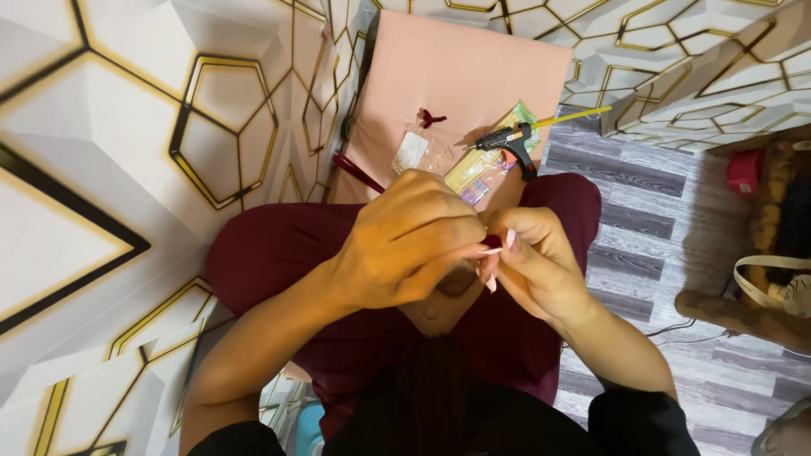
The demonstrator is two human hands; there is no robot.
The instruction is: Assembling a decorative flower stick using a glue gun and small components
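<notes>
Left hand [405,245] and right hand [536,262] meet above the lap, fingertips pinched together on a small dark red piece [492,241] (mostly hidden between them). Beyond, on the pink board [473,67], lie a black glue gun [509,142], a clear plastic bag [420,152] and a dark red bow [432,117].

Both hands [460,253] meet above the lap, the glue gun [509,142] on the board [456,67] beyond them.

A home craft corner: geometric gold-lined wall panels [127,152], grey plank floor [676,219], glue gun [509,142] on pink board [456,76].
</notes>
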